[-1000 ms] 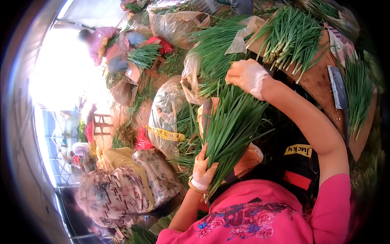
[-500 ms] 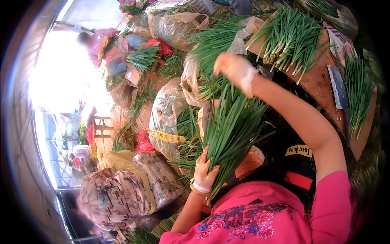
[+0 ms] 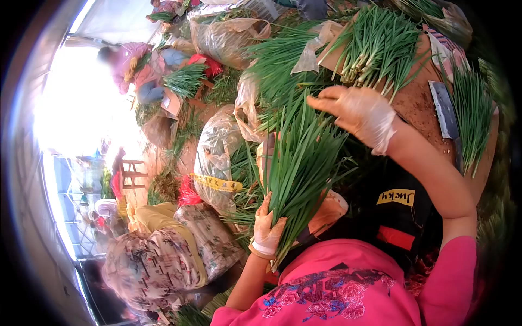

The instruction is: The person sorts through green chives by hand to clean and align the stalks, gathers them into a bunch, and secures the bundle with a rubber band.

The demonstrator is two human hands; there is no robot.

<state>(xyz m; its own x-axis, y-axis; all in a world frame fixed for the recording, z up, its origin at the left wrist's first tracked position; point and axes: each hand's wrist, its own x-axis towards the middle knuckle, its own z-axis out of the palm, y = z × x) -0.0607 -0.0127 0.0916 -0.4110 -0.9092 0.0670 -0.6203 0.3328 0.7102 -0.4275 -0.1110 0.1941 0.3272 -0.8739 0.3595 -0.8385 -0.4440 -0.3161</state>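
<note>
Green leaves [image 3: 304, 168], held in left hand [image 3: 266, 230]

Between the right forearm [image 3: 432, 165] and the bundle of green leaves [image 3: 302, 163], an open passage runs over dark cloth [image 3: 405, 214]; its depth cannot be read. Access to the lower end of the bundle is blocked by the left hand [image 3: 267, 232], closed around it. The right hand [image 3: 359, 114] occupies the space beside the leaf tips. On the left, a crumpled plastic bag [image 3: 247, 108] and a filled clear bag [image 3: 211, 155] restrict sideways clearance. On the board [image 3: 414, 103], a bare strip separates the stalk pile [image 3: 380, 46] from the knife [image 3: 444, 108]; a second bunch [image 3: 471, 111] lies just beyond the blade.
</note>
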